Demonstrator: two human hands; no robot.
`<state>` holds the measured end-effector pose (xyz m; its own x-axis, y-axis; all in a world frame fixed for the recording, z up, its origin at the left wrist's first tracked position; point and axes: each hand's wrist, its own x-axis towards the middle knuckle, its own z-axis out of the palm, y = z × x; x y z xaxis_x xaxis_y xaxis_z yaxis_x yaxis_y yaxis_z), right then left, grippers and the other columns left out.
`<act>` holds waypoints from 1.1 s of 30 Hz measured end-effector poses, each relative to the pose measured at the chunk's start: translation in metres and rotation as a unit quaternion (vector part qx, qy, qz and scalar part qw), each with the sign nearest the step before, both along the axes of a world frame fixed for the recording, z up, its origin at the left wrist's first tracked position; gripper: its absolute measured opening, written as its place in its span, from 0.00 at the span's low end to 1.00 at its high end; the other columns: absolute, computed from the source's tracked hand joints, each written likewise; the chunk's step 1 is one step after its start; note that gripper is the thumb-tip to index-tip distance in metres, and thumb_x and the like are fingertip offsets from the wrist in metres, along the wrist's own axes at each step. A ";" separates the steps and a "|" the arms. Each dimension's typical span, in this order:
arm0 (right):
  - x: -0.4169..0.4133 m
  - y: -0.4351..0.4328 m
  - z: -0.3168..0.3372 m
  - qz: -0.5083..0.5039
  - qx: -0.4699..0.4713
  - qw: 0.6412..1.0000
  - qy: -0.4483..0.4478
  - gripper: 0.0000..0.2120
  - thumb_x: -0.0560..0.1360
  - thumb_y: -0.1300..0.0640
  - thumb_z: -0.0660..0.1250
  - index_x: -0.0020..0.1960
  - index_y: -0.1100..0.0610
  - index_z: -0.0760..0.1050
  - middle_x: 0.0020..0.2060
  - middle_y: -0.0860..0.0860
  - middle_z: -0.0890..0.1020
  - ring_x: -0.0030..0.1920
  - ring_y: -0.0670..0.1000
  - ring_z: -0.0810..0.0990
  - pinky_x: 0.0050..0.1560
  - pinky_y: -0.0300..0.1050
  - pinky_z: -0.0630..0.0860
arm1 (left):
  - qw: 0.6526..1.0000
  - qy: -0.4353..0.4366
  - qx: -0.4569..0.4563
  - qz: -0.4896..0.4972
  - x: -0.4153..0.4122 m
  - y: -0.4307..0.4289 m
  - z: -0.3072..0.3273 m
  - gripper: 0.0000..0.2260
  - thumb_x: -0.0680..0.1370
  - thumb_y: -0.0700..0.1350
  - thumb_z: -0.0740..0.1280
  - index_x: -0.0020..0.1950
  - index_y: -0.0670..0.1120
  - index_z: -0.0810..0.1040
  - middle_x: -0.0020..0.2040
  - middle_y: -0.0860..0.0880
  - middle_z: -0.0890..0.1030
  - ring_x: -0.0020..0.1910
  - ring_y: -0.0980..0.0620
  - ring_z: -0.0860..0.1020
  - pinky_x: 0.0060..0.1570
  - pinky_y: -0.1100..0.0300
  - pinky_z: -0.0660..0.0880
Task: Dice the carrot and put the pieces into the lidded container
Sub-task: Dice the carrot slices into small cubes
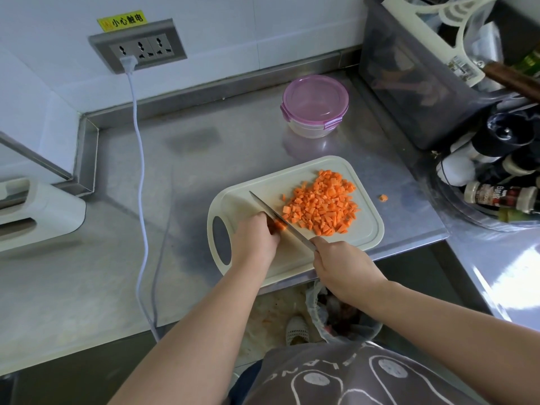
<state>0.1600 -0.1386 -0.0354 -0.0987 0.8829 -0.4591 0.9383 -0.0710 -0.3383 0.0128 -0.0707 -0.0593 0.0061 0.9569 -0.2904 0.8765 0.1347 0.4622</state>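
Steel is forming the table (175, 229), a scuffed sheet turning up into a low lip against the white tiled wall (233, 30), where a triple socket (138, 46) is sitting under a yellow warning sticker (122, 21) and a white cable (140, 159) is trailing across the surface and over the near edge. A cream cutting board (251, 197) is lying at the table's front edge, carrying a heap of diced carrot (321, 206) on its far right part; one stray cube (383, 197) is resting on the steel just beside the board. The left hand (254, 241) is pinning a small carrot stub (279, 225) with curled fingers (260, 222), while the right hand (342, 267) is gripping the knife (280, 220), its blade lying against the stub. The round container (315, 105), purple lid clipped on, is standing well behind the board. A grey crate (409, 83) and seasoning bottles (496, 194) are crowding the right side, and a lined bin (344, 317) is standing on the floor below.
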 end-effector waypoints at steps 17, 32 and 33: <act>-0.009 0.009 -0.010 0.027 -0.052 0.997 -0.053 0.16 0.78 0.64 0.55 0.66 0.59 0.64 0.41 0.52 0.73 0.39 0.55 0.74 0.37 0.48 0.74 | 1.000 -0.007 0.005 -0.006 0.003 0.002 -0.002 0.06 0.75 0.44 0.68 0.50 0.44 0.78 0.45 0.46 0.81 0.44 0.45 0.79 0.44 0.51 0.77; 0.059 0.010 0.028 0.058 0.145 0.981 -0.119 0.14 0.81 0.52 0.53 0.64 0.46 0.70 0.37 0.46 0.75 0.36 0.53 0.74 0.30 0.43 0.63 | 0.972 -0.194 0.053 0.125 -0.027 0.037 0.015 0.09 0.78 0.40 0.65 0.57 0.44 0.80 0.51 0.49 0.82 0.52 0.53 0.79 0.50 0.66 0.68; 0.064 0.012 0.031 0.083 0.176 0.970 -0.145 0.12 0.79 0.53 0.58 0.61 0.47 0.72 0.36 0.47 0.76 0.34 0.53 0.73 0.29 0.43 0.63 | 0.969 -0.185 0.096 0.129 -0.032 0.042 0.024 0.09 0.78 0.39 0.64 0.55 0.45 0.81 0.51 0.49 0.82 0.50 0.53 0.79 0.49 0.66 0.68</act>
